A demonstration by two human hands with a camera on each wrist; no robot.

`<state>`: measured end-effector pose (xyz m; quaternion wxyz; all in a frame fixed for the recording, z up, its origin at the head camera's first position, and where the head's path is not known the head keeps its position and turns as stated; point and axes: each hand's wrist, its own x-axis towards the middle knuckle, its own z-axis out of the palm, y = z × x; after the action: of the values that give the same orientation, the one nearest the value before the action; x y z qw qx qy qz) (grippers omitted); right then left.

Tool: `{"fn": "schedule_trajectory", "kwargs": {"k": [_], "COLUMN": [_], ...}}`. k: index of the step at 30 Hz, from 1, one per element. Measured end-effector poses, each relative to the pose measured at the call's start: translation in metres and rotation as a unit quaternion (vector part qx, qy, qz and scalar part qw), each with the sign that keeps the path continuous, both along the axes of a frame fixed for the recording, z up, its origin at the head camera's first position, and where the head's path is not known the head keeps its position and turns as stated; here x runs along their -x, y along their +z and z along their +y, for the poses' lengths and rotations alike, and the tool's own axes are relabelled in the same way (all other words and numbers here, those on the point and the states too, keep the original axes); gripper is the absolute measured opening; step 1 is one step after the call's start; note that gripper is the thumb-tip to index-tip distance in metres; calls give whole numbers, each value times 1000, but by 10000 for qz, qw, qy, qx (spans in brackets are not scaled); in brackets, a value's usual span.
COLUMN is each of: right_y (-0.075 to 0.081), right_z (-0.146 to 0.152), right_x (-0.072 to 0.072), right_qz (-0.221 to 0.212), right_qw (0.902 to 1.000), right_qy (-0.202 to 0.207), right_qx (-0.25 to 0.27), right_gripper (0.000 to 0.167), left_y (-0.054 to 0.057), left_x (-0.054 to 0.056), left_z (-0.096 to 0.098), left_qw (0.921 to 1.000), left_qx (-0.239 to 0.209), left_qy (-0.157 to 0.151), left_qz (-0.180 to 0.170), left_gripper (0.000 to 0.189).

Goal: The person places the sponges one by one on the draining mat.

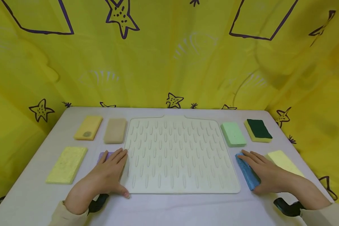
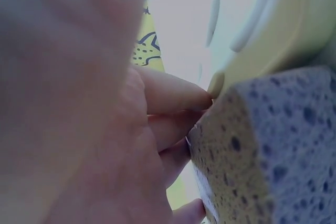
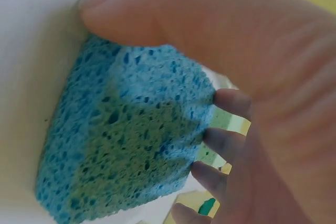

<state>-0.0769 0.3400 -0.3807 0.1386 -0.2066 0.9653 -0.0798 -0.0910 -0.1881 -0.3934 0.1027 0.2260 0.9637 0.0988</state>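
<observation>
My left hand (image 1: 113, 171) spreads over a purple sponge (image 1: 109, 154), mostly hidden below the palm in the head view. In the left wrist view, its fingertips touch the edge of that speckled, porous sponge (image 2: 294, 150), while in the head view the thumb points out near the board's lower left corner. My right hand (image 1: 266, 174) spans a blue sponge (image 1: 247, 172) from above. Seen from the right wrist, the thumb presses one end of this porous sponge (image 3: 142, 124) and the fingertips meet its opposite end.
Between the hands lies a white ridged board (image 1: 175, 185). Left of it are an orange-yellow sponge (image 1: 88, 127), a beige one (image 1: 115, 131) and a pale yellow one (image 1: 66, 164). Rightward sit a mint-green sponge (image 1: 233, 134), a green-topped scouring sponge (image 1: 258, 130) and a light yellow sponge (image 1: 283, 161).
</observation>
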Motion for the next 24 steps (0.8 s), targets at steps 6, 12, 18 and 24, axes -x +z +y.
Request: {"fn": "schedule_trajectory", "kwargs": {"k": [6, 12, 18, 24], "right_y": [1, 4, 6, 5], "right_z": [2, 2, -3, -6], "right_x": [0, 6, 7, 6], "right_qz": [28, 239, 190, 327], "right_qw": [9999, 9997, 9997, 9991], "right_qy": [99, 65, -106, -155], "right_qx": [-63, -72, 100, 222], "right_gripper": [113, 105, 103, 102], "left_y": [1, 1, 0, 0], "left_x": [0, 0, 1, 0], "left_z": [1, 1, -1, -1], "left_qw": [10000, 9999, 10000, 9999], "left_qx": [15, 40, 38, -49], "left_qy": [16, -27, 24, 112], "left_qz": [14, 115, 52, 19], "left_gripper": [140, 139, 140, 140]}}
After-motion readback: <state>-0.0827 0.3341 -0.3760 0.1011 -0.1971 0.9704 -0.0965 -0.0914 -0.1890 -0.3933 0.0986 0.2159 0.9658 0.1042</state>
